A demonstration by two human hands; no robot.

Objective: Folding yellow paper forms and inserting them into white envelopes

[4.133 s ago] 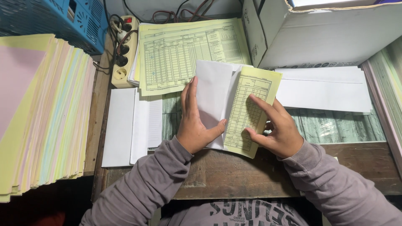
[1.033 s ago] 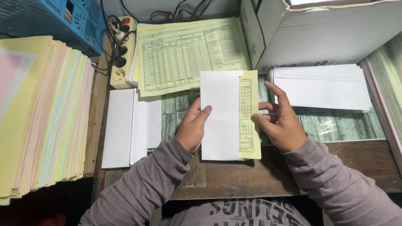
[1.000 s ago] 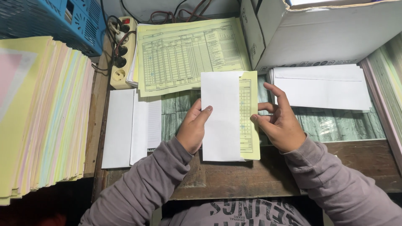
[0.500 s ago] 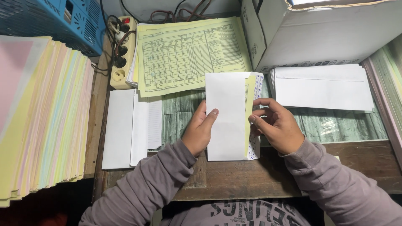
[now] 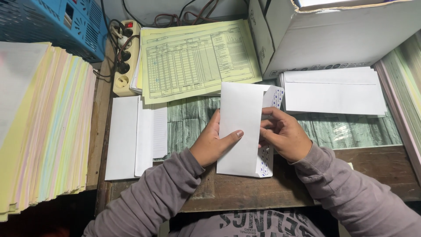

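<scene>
Holding: the left hand [image 5: 212, 147] grips a white envelope [image 5: 240, 129] by its left edge, thumb laid across the front, the other fingers behind it and out of sight.
Right hand: the right hand [image 5: 285, 138] pinches the envelope's open right side, fingers curled at the patterned flap [image 5: 273, 97]; whether they touch anything inside cannot be told.
Envelope position: upright in front of the person, lifted over the green-topped desk [image 5: 193, 125], between the two hands.
Done, as judged: no yellow paper shows at the envelope's mouth, so any insert looks fully tucked in; only the patterned inner lining is visible along the right edge.
Left, as judged: the flap stands open and unfolded, so closing the envelope appears still to come.
Left pile: white envelopes [image 5: 131, 136] lie flat on the desk to the left, well apart from the hands.
Right pile: a stack of envelopes [image 5: 337, 90] rests beside a white box [image 5: 333, 37].
Forms: a yellow printed form [image 5: 197, 59] lies at the back; a thick stack of pastel sheets [image 5: 44, 123] fills the far left.
Other: a power strip [image 5: 125, 59] with plugs sits by a blue crate [image 5: 52, 22].
</scene>
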